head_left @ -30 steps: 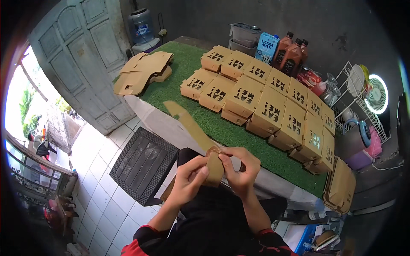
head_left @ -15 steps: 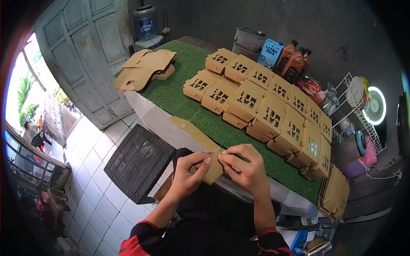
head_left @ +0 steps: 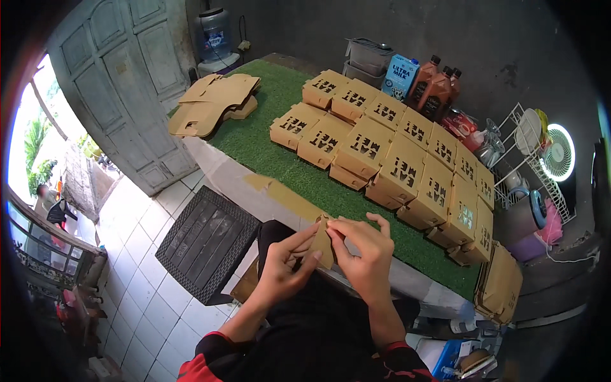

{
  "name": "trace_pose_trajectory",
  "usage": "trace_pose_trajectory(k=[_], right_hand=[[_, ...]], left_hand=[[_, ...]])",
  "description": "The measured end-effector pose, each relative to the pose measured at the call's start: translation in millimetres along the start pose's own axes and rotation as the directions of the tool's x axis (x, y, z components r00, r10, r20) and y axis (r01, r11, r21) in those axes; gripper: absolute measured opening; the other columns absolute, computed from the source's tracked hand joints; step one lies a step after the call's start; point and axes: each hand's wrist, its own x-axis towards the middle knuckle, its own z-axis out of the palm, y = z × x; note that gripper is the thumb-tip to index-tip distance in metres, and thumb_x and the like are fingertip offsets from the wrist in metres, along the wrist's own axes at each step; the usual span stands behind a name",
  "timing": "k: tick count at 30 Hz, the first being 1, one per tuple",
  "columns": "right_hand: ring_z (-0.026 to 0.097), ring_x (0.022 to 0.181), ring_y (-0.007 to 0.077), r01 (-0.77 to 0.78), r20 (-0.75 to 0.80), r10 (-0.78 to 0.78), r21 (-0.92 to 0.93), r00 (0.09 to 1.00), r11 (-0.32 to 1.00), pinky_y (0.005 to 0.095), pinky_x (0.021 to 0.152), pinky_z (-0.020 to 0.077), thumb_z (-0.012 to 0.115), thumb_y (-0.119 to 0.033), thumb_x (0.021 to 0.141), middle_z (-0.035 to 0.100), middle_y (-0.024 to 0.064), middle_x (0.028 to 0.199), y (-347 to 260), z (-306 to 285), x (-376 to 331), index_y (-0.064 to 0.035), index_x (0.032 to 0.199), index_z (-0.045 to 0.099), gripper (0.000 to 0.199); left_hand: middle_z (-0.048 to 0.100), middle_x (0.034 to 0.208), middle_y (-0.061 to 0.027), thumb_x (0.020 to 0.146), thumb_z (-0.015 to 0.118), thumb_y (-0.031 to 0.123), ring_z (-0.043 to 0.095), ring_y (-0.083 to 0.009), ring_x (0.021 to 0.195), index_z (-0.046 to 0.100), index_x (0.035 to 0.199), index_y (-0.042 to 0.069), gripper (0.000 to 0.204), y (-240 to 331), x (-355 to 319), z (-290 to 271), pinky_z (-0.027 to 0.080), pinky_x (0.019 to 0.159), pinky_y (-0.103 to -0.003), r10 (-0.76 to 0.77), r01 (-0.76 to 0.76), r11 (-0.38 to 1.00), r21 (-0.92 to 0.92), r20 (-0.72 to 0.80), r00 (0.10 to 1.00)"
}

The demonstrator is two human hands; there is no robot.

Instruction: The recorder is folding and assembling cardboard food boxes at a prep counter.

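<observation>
Close to my body, at the table's front edge, I hold a brown cardboard box blank point(head_left: 289, 199) that is partly folded. Its long flat part stretches away to the upper left. My left hand point(head_left: 284, 264) grips the near folded end, thumb and fingers on either side. From the right, my right hand point(head_left: 366, 251) pinches the top corner of that end between thumb and forefinger, its other fingers partly raised. The fingers cover the fold itself. Beyond my hands, several folded boxes point(head_left: 364, 141) with dark printing stand in rows on the green grass-like mat point(head_left: 254, 143).
Flat box blanks point(head_left: 213, 102) are piled at the mat's far left corner. More brown cardboard point(head_left: 498, 286) leans at the right end. A milk carton point(head_left: 401, 76), brown bottles point(head_left: 436, 92) and a wire rack point(head_left: 509, 140) line the wall. A black stool point(head_left: 207, 245) stands left.
My left fingers have shifted around the folded end, which now looks narrower and more upright. The right hand has turned slightly, its outer fingers lifting. The view has moved a little.
</observation>
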Motion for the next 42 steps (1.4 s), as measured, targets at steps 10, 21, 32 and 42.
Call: trace_pose_trajectory(k=[10, 21, 32, 42], right_hand=[[0.069, 0.090, 0.0177, 0.143, 0.058, -0.148, 0.087, 0.987, 0.986, 0.0402, 0.101, 0.0316, 0.061, -0.007, 0.083, 0.071, -0.0029, 0.084, -21.2, -5.2, -20.7, -0.0110, 0.120, 0.068, 0.038], [0.068, 0.087, 0.0275, 0.009, 0.011, -0.013, 0.302, 1.000, 0.953, 0.0369, 0.077, 0.0516, 0.080, -0.043, 0.077, 0.070, 0.0121, 0.098, -21.3, 4.7, -21.6, -0.0013, 0.112, 0.066, 0.056], [0.060, 0.067, 0.0214, -0.237, -0.073, 0.293, 0.419, 0.953, 0.876, 0.0293, 0.062, 0.0460, 0.063, -0.001, 0.082, 0.062, 0.0118, 0.076, -23.7, 0.0, -27.8, 0.0031, 0.085, 0.067, 0.007], [0.057, 0.063, 0.0193, -0.316, 0.065, 0.326, 0.477, 0.943, 0.820, 0.0286, 0.059, 0.0424, 0.069, -0.009, 0.079, 0.061, 0.0095, 0.071, -13.0, 7.4, -52.4, 0.0014, 0.078, 0.065, 0.012]], left_hand=[[0.063, 0.121, -0.0145, 0.092, 0.069, 0.015, 0.063, -0.0186, 0.109, 0.051, 0.129, -0.008, 0.047, 12.7, 0.4, -6.1, 0.049, 0.095, -0.030, -0.113, 0.121, 0.890, -0.439, 0.045, 0.993], [0.068, 0.091, -0.0070, 0.082, 0.074, 0.013, 0.064, -0.0143, 0.083, 0.066, 0.100, 0.004, 0.021, -18.1, -10.6, -3.2, 0.052, 0.072, -0.032, 0.213, -0.225, 0.844, 0.486, 0.081, 0.974], [0.067, 0.113, -0.0154, 0.088, 0.069, 0.032, 0.063, -0.0262, 0.111, 0.065, 0.111, -0.004, 0.042, -21.4, -1.4, -25.9, 0.043, 0.102, -0.038, 0.093, -0.157, 0.959, 0.238, 0.261, 0.961], [0.068, 0.088, -0.0152, 0.103, 0.045, 0.038, 0.069, -0.0229, 0.083, 0.061, 0.096, -0.008, 0.049, -7.5, -9.1, -28.0, 0.055, 0.082, -0.033, -0.239, 0.241, 0.938, -0.248, 0.040, 0.970]])
